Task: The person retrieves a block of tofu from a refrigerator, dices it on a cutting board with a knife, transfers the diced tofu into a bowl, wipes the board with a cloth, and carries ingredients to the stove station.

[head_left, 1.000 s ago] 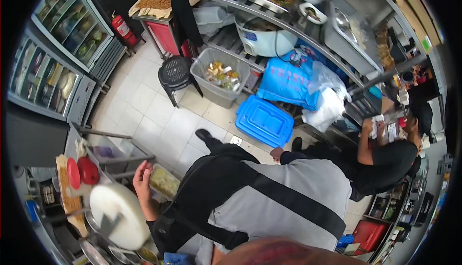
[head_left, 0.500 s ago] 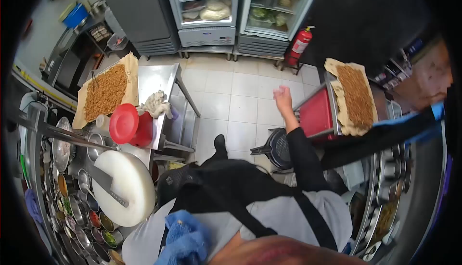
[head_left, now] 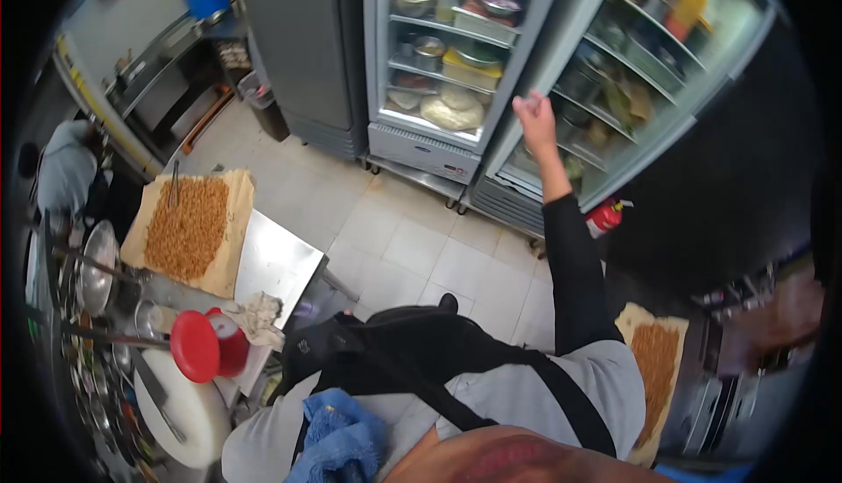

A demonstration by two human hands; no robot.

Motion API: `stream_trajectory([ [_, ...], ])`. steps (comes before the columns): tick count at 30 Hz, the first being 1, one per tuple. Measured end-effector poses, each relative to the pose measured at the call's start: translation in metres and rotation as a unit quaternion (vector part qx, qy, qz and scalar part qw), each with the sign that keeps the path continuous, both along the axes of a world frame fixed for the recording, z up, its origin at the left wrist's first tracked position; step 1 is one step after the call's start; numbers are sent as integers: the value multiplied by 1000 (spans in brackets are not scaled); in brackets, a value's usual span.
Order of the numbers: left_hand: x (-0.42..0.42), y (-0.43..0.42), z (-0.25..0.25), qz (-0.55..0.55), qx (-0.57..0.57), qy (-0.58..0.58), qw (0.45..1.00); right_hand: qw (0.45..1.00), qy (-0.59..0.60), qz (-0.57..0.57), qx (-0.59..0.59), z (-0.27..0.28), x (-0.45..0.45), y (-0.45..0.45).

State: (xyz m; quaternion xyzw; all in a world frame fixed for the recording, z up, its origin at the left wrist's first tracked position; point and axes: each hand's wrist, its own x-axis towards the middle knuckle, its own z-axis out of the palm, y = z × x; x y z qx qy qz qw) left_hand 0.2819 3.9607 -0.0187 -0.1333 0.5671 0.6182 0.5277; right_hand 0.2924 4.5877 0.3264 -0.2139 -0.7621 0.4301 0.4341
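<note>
My right hand (head_left: 536, 121) is stretched forward at the end of a black sleeve, in front of the left edge of the right glass-door fridge (head_left: 502, 167). Its fingers look loosely bent and apart, with nothing seen in them. Whether the fingertips touch the door frame cannot be made out. My left hand does not show; that arm is hidden beside my body and black apron (head_left: 395, 343). A blue towel (head_left: 338, 439) lies over my chest.
To the left, a steel table (head_left: 285, 251) carries a paper-lined tray of brown crumbly food (head_left: 187, 227), a red container (head_left: 195, 345) and a crumpled cloth (head_left: 259, 315). A cleaver (head_left: 153, 387) lies on a round white board (head_left: 197, 417). A fire extinguisher (head_left: 603, 218) stands by the fridge. Another person (head_left: 68, 167) is far left.
My view has turned and moved closer to the fridges. My right hand has gone from above the floor to the right fridge's edge. The right-hand tray now sits lower in view.
</note>
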Motion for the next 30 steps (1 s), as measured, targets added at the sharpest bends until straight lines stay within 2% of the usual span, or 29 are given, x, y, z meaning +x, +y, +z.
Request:
stream_trajectory([
  [2,-13,55,18,36,38,-3,999,998,33,55,-24,28,-51,21],
  [5,-50,134,89,50,125,28,990,973,-7,221,-62,8,-122,24],
  [7,-96,181,150,5,169,122,978,951,-87,294,-49,-27,-144,2],
  [8,-132,203,157,-8,206,180,962,934,-129,329,-48,-58,-150,-3],
  [10,-205,256,212,34,226,283,932,916,-149,362,-83,-121,-144,-15],
  [11,-237,282,262,56,211,371,903,929,-130,343,-50,-177,-143,-11],
  [12,-283,305,288,60,207,443,870,927,-161,329,-77,-235,-132,2],
  [13,-327,328,318,53,192,492,848,931,-183,285,-136,-253,-101,-6],
  [14,-369,357,347,75,204,521,826,923,-259,261,-113,-277,-70,4],
  [15,-415,390,370,107,198,544,808,927,-287,188,-155,-341,-37,17],
  [16,-472,422,386,102,162,607,771,923,-334,143,-129,-334,5,8],
  [17,-529,459,396,118,150,658,729,906,-385,80,-158,-378,58,18],
  [18,-567,485,419,131,97,708,687,880,-433,31,-193,-397,102,15],
  [20,-642,540,456,160,-30,790,591,822,-498,-57,-272,-400,164,-4],
  [22,-700,589,484,191,-17,825,532,780,-510,-121,-342,-389,204,-35],
  [23,-700,599,502,172,-14,820,546,766,-503,-149,-372,-384,218,-54],
  [24,-740,641,487,263,-26,841,472,756,-492,-169,-397,-381,228,-74],
  [25,-686,615,521,185,40,804,563,747,-480,-186,-420,-380,236,-96],
  [26,-698,633,513,254,5,807,533,742,-467,-196,-440,-376,238,-118],
  [27,-691,638,512,305,38,786,536,738,-455,-203,-455,-374,237,-136],
  [28,-702,638,512,292,-18,789,540,738,-444,-206,-464,-373,231,-149],
  [29,-717,642,510,260,-18,763,592,740,-435,-208,-469,-372,225,-158],
  [30,-725,641,511,207,79,702,676,743,-428,-207,-470,-372,221,-164],
])
